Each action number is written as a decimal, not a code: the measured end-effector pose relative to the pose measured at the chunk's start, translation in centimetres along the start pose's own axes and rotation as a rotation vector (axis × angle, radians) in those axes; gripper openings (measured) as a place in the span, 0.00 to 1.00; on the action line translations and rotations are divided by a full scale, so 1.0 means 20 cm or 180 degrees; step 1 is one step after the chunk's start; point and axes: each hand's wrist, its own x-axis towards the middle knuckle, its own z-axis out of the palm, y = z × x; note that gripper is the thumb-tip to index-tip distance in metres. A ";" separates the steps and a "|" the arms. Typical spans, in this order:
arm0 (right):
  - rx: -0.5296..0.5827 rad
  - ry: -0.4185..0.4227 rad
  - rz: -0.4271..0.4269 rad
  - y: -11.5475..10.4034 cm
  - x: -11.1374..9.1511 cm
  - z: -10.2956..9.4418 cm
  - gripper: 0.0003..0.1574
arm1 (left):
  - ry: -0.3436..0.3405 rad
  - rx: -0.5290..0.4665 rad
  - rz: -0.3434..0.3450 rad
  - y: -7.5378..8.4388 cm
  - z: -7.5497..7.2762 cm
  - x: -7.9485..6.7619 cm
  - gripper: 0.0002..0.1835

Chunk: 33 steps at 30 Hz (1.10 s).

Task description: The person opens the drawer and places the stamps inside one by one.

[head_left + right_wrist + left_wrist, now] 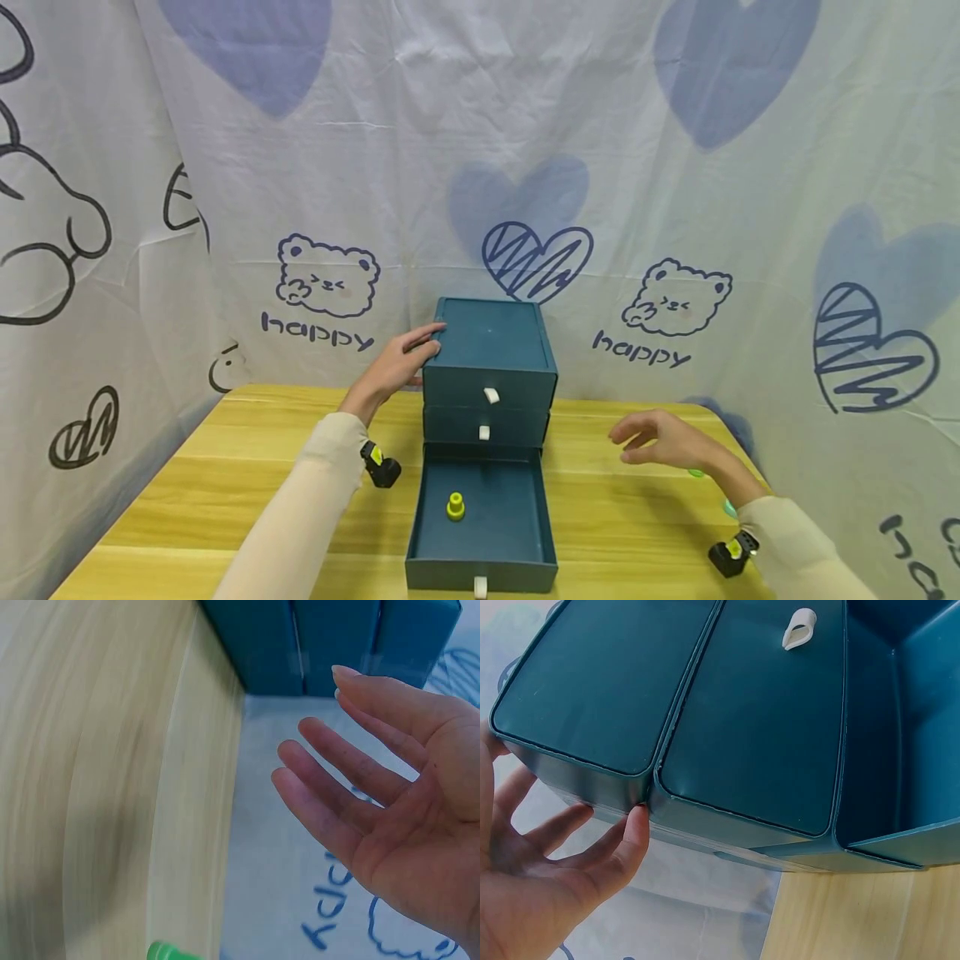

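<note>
A dark teal three-drawer box stands on the table with its bottom drawer pulled out. Inside that drawer, left of its middle, a small yellow stepped peg stands upright. My left hand rests against the box's upper left side, its relaxed fingers touching the wall and top edge; the left wrist view shows the fingertips at the side of the upper drawers. Off to the right of the box, my right hand hovers over the table with loosely bent fingers, holding nothing, as the right wrist view also shows.
White tab handles are on the drawer fronts. Small green pieces lie on the yellow wood-grain table near my right forearm; one green piece appears in the right wrist view. A printed white cloth hangs behind the table.
</note>
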 end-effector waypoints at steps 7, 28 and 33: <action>-0.0036 0.0161 0.0182 0.12 -0.06 -0.06 0.21 | -0.0018 -0.0024 0.0018 0.00 0.00 -0.01 0.29; -0.0211 0.0392 0.0527 0.32 -0.18 -0.15 0.19 | 0.0031 -0.0095 0.0086 0.00 0.01 0.00 0.28; -0.0161 0.0449 0.0677 0.35 -0.20 -0.15 0.19 | 0.0046 -0.0099 0.0076 0.00 0.01 0.00 0.28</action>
